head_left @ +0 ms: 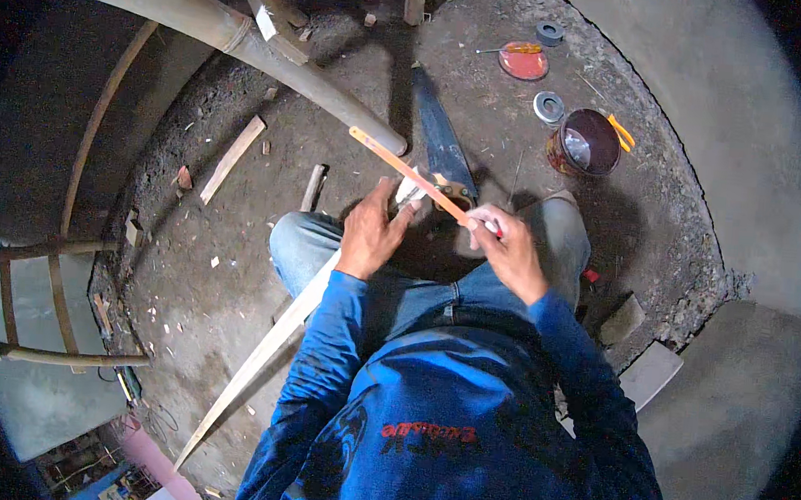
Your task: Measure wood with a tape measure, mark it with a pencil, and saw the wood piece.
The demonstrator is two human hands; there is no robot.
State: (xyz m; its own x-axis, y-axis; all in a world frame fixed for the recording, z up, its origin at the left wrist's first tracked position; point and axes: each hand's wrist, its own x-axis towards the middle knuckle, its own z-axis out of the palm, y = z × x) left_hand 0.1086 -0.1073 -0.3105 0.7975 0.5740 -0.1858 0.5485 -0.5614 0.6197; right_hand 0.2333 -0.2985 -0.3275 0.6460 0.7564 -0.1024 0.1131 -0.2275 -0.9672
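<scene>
My left hand (374, 230) is closed around the upper end of a long pale wooden strip (266, 352), which slants down past my left forearm. My right hand (509, 247) grips one end of an orange hacksaw blade (392, 161); something small, white and red also shows at its fingers. The blade lies across the strip's whitish end (411, 188), close to my left fingertips. Whether its teeth touch the wood, I cannot tell. Just beyond, a handsaw (442, 133) rests on the ground, its wooden handle (456, 192) partly behind the blade.
A thick bamboo pole (309, 89) slants in from the upper left. At the right stand a dark round can (562, 154) with yellow-handled pliers (620, 133), a metal lid (549, 106), a red lid (524, 65) with a screwdriver (521, 47), and a tape roll (549, 33). Wood scraps (234, 159) litter the floor.
</scene>
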